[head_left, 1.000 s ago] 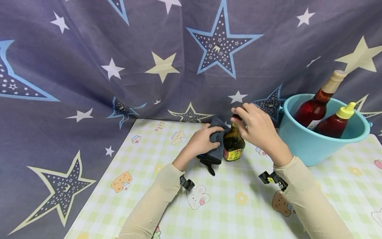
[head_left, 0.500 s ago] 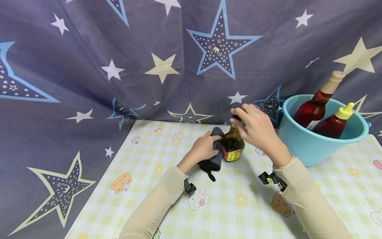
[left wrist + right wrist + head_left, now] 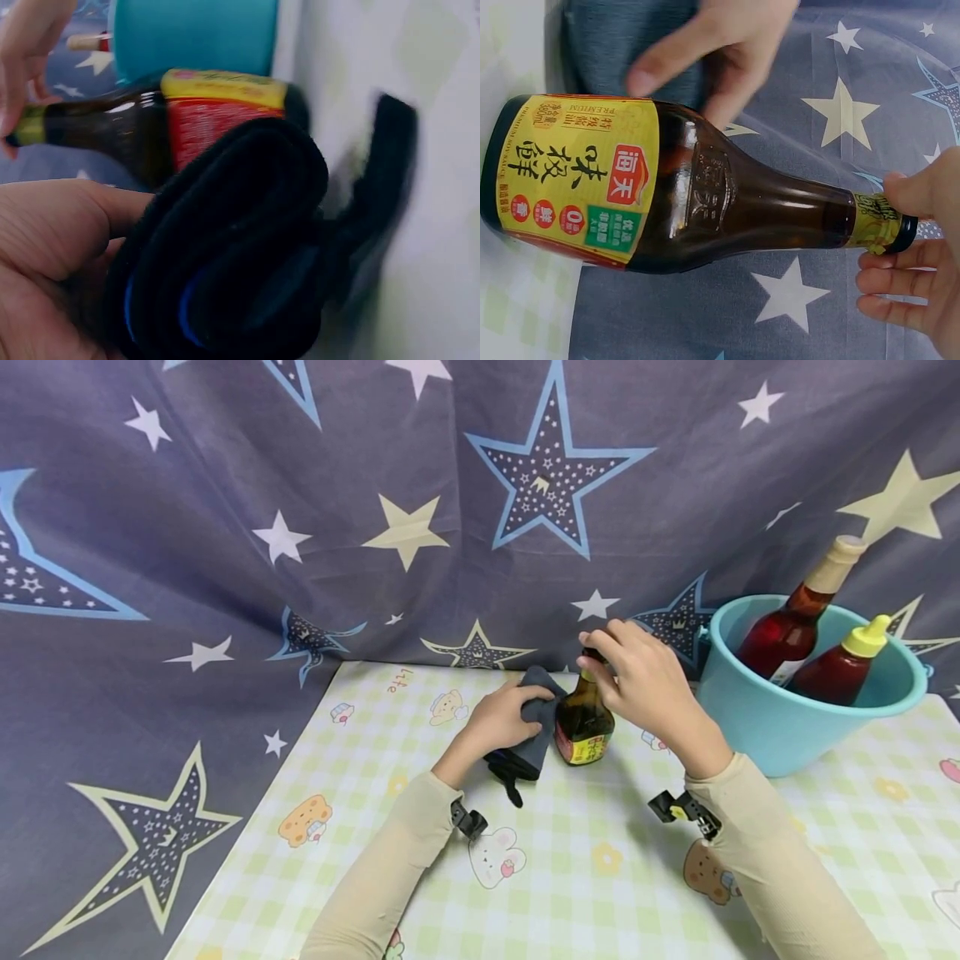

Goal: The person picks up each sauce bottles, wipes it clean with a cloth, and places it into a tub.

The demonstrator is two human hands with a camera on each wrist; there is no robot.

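A dark glass soy sauce bottle (image 3: 585, 727) with a yellow and red label stands upright on the table. My right hand (image 3: 648, 681) pinches it at the capped neck, thumb and fingers around the top, as the right wrist view shows up close. My left hand (image 3: 498, 720) grips a folded dark blue-grey cloth (image 3: 247, 225) just left of the bottle, thumb and fingers on either side of it. A black strap (image 3: 382, 165) sticks out from the cloth's near end. In the left wrist view the cloth overlaps the lower part of the bottle.
A light blue bucket (image 3: 772, 735) stands at the right, holding a tall bottle of red liquid (image 3: 787, 635) and a red squeeze bottle (image 3: 836, 677) with a yellow cap. The checked tablecloth (image 3: 585, 893) runs back to a star-printed curtain (image 3: 315, 468).
My left hand has shifted the cloth up and down along the bottle's left side, toward me and then back and slightly left. My right hand stays on the bottle's neck.
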